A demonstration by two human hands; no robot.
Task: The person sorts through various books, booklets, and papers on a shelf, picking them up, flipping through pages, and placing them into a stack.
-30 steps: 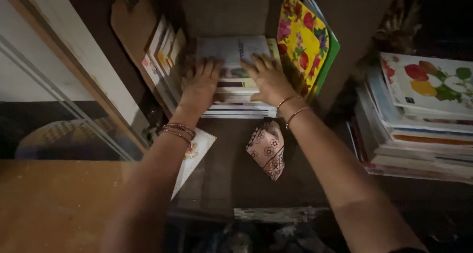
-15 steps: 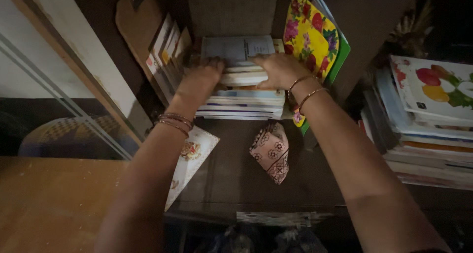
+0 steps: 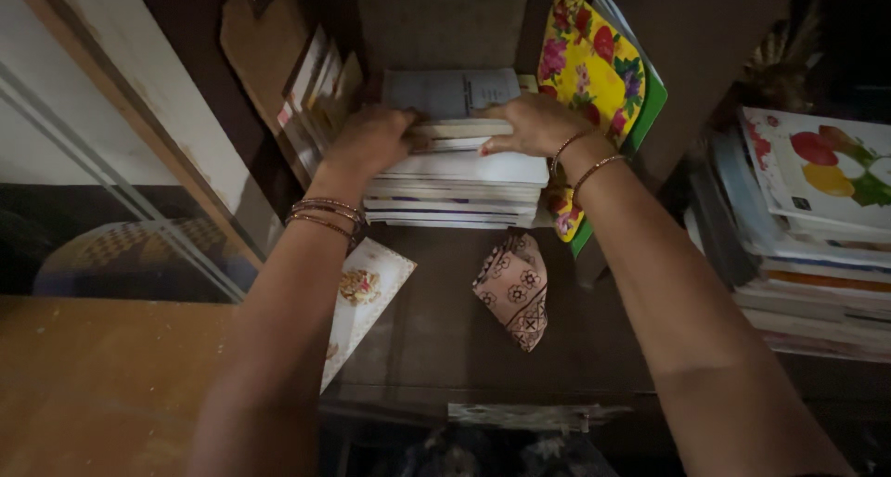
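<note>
Shelf layout

Book stack mid-shelf; left hand on its left edge, right hand on its right. Leaning books left, upright folder right. Pouch in front; card front-left; second stack far right

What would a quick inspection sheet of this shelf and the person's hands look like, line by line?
Surface: dark wooden shelf, dimly lit.
Job's things: stack of books lying flat at the back; the upper books are gripped from both sides.
Clutter: patterned pink cloth pouch and a white decorated card in front of the stack; a floral yellow folder leaning at the right; upright booklets leaning at the left.
Grippers: left hand and right hand, both closed on the stack's upper books; bangles on both wrists.
Cables: nothing seen.
Surroundings: second pile of books at the right; sliding glass panel at the left.
</note>
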